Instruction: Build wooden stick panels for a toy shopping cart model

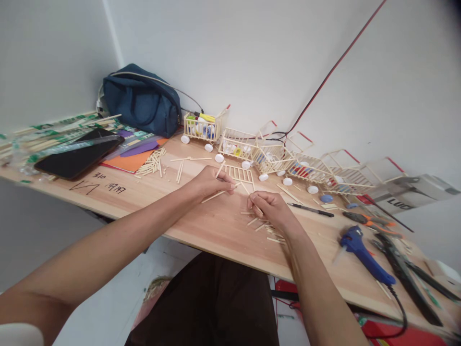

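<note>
My left hand (212, 182) rests on the wooden desk (216, 230) with its fingers pinched on a long thin wooden stick (216, 195) that slants down to the left. My right hand (272, 207) lies a little to the right, fingers curled around a short stick (258, 210). Several short cut stick pieces (266, 230) lie scattered under and beside the right hand. Just beyond both hands a small ladder-like stick frame (240, 174) lies flat on the desk.
A row of small stick carts with white wheels (273, 156) lines the wall. A blue bag (142, 101), black tablet (79, 154), coloured paper and a stick pile (153, 162) sit left. A black pen (311, 209), blue glue gun (363, 254), pliers and cutters (370, 221) lie right.
</note>
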`<action>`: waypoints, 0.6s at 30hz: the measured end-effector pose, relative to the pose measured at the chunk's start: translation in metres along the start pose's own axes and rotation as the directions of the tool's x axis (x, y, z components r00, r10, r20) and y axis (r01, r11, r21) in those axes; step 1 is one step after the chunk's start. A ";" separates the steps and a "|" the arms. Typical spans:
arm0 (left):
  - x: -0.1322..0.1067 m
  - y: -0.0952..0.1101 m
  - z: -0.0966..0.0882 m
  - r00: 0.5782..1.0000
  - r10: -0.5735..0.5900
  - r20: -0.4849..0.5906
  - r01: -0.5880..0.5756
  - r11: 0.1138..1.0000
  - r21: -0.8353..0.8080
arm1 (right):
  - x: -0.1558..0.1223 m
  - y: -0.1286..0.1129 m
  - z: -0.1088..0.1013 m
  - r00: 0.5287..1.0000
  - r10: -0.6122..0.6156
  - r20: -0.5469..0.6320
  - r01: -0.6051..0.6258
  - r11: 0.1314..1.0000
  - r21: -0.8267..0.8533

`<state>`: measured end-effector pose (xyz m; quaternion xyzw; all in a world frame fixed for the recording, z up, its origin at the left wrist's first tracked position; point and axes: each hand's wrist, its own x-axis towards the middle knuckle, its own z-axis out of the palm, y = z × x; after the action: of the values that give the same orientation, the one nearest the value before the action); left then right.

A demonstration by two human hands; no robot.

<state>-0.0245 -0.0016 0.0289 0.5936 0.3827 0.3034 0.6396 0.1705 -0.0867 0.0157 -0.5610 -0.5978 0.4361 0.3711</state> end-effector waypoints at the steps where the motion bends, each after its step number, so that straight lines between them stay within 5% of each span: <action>1: 0.000 0.000 0.000 1.000 0.002 -0.004 -0.002 1.000 -0.001 | 0.000 0.000 0.000 1.000 0.003 -0.001 -0.003 1.000 -0.004; 18: 0.001 -0.002 0.000 1.000 0.008 0.000 -0.008 1.000 0.012 | 0.000 0.001 0.000 1.000 0.008 0.001 -0.008 1.000 0.004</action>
<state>-0.0246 -0.0007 0.0268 0.5988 0.3820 0.3036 0.6351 0.1708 -0.0868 0.0152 -0.5624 -0.5949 0.4390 0.3703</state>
